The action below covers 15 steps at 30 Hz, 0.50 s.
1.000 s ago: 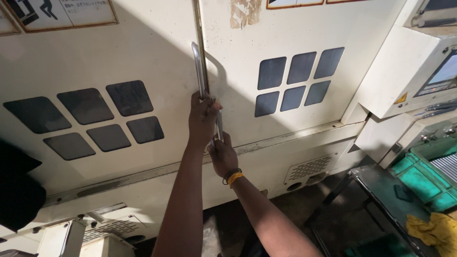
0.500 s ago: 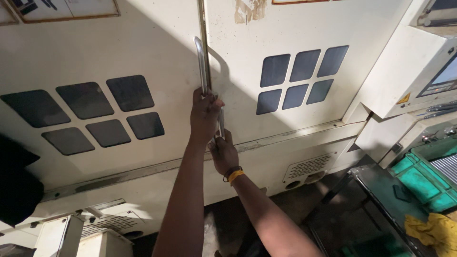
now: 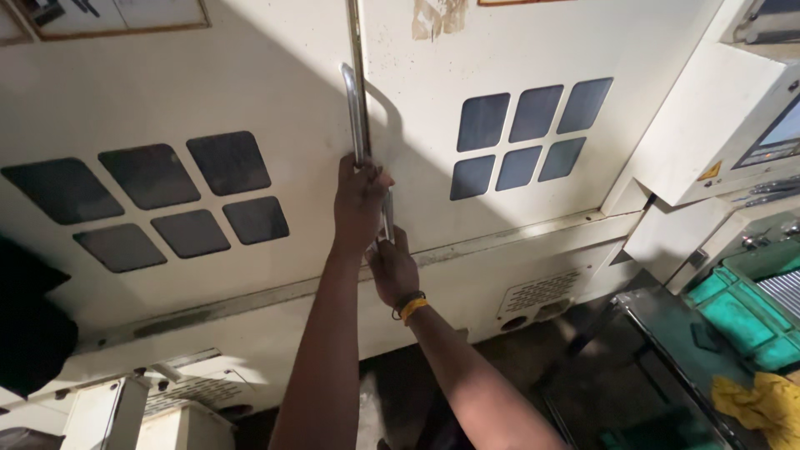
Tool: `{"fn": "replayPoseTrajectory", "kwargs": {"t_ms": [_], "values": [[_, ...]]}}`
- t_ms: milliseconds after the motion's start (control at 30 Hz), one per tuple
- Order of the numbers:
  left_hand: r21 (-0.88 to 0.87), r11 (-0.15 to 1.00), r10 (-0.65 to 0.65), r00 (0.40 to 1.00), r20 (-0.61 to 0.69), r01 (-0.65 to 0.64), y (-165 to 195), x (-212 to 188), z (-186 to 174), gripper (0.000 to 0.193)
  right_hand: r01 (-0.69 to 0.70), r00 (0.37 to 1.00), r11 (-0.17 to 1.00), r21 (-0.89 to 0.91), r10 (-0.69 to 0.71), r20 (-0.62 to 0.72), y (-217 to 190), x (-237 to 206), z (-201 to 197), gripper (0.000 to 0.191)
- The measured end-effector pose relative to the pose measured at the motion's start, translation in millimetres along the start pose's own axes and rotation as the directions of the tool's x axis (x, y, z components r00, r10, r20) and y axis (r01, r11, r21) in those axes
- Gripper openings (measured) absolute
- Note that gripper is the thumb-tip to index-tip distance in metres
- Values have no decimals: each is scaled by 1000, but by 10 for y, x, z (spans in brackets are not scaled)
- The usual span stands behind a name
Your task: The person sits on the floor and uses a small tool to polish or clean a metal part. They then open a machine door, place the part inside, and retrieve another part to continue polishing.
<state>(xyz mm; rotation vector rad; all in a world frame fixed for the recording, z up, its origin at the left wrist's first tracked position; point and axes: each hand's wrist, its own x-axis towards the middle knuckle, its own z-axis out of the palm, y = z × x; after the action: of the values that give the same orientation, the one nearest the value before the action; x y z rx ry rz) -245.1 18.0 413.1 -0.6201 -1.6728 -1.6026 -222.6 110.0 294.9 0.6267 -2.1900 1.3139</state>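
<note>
A large cream machine housing (image 3: pixel 250 100) with two sliding doors is faced; dark window panes (image 3: pixel 179 196) are set in each. The chrome vertical handle (image 3: pixel 357 117) at the door seam is clasped by the left hand (image 3: pixel 360 204), with the right hand (image 3: pixel 393 268) closed around its lower end just beneath.

Warm slanting light; sharp focus, dim lower corners, wide-angle edge bending

Framed placard (image 3: pixel 117 17) top left, torn tan label (image 3: pixel 435 17) top centre on door, small yellow triangular warning sticker (image 3: pixel 710 172) below bluish control screen (image 3: pixel 779 133) at right.
</note>
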Motion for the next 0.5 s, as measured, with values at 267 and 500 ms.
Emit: {"fn": "replayPoseTrajectory", "kwargs": {"t_ms": [267,500], "values": [[90,994,-63,998,-10,64,111,2,-20,16,-14,1000,1000,-8,14,-6,-13,-5,20,22],[264,960,-86,996,-28,91,122,4,-27,14,-15,999,1000,-24,16,43,-12,5,-14,22]]}}
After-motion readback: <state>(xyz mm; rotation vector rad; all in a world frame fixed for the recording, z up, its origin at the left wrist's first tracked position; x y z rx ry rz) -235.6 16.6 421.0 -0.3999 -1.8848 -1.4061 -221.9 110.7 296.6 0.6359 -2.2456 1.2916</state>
